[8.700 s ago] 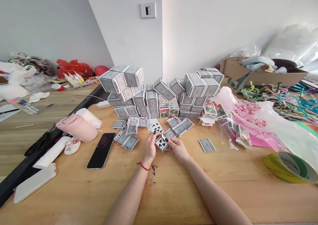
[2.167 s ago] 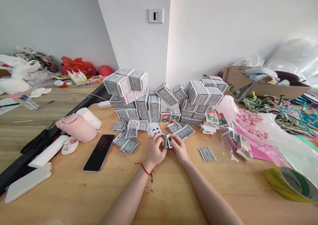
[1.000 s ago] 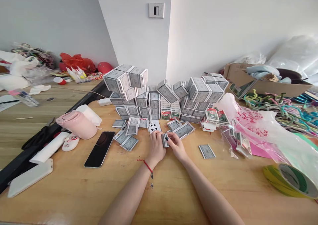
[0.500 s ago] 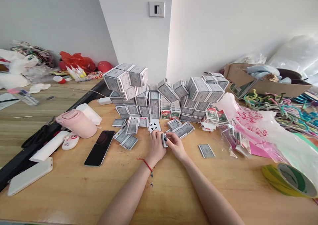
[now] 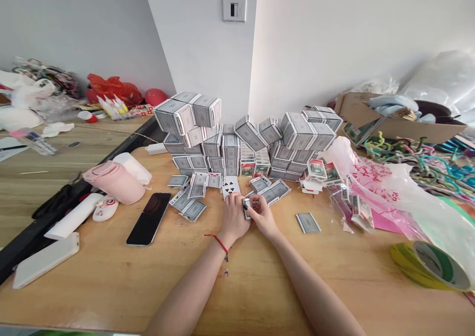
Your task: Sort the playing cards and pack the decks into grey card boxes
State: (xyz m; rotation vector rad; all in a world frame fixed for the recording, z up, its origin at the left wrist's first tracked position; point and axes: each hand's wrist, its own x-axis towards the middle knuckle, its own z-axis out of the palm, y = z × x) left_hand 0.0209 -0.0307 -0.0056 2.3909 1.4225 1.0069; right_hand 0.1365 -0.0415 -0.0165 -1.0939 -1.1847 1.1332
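My left hand (image 5: 236, 216) is closed on a playing card (image 5: 247, 212), which is largely covered by fingers. From the other side my right hand (image 5: 262, 216) grips the same card, its dark-nailed thumb pressed against it. Just beyond my knuckles lies a face-up card with black clubs (image 5: 230, 184). Folded cards with grey backs (image 5: 193, 210) lie in a loose group to the left, and more folded cards (image 5: 274, 192) lie to the right. A single folded card (image 5: 308, 222) rests apart, right of my right forearm.
Stacked blocks of folded cards (image 5: 230, 153) stand along the back. At left are a phone (image 5: 149, 219), a pink cup (image 5: 115, 182) and a white power bank (image 5: 46, 261). Card boxes (image 5: 316, 169), a plastic bag (image 5: 374, 177) and a tape roll (image 5: 428, 265) lie at right.
The card between my hands has turned slightly, showing a paler side now. Both hands stay in nearly the same place, and the view has shifted a little.
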